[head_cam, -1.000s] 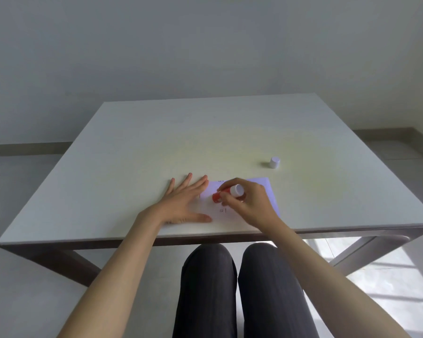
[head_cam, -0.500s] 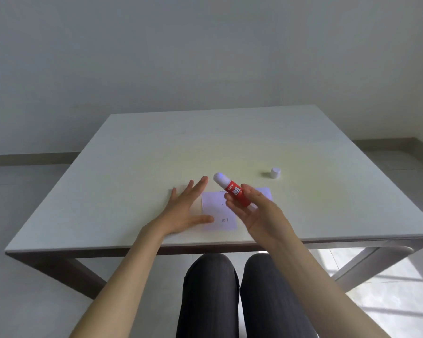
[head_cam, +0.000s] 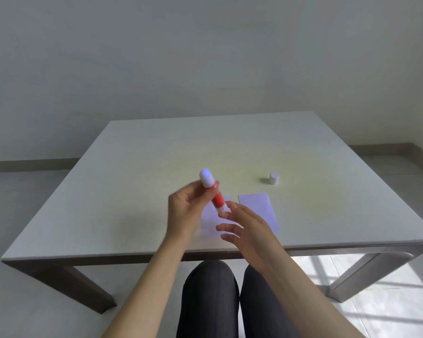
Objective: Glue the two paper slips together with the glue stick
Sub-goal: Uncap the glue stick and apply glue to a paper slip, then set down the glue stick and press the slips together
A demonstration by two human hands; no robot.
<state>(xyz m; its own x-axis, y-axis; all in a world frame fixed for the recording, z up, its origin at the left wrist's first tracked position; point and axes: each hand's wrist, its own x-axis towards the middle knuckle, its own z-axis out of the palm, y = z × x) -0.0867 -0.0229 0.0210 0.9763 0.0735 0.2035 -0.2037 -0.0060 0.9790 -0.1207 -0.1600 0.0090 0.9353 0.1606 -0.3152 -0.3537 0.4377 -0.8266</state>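
The glue stick (head_cam: 214, 191) is up in the air above the near middle of the tabletop (head_cam: 137, 191), held off the surface. Its long axis runs on a slant: the rounded white end points up, away from the person and a little to the left, while the other end points down toward the person's lap. The body is red, with a broad white rounded piece at the top and a short pale section at the bottom end; any print on the red part is too blurred to read.

The left hand (head_cam: 187, 211) has it, its grip closed around the upper red part just under the white top, thumb on one side and fingers curled on the other. The right hand (head_cam: 247, 230) is just below and beside the lower end, fingers spread loosely and holding nothing; whether a fingertip touches the stick's bottom I cannot tell.

Under the hands lies one pale paper slip (head_cam: 211, 215), mostly hidden by them. A second slip (head_cam: 260, 211) lies flat just to its right, apart from it. Farther back on the right stands the small white cap (head_cam: 274, 178), well clear of both slips.
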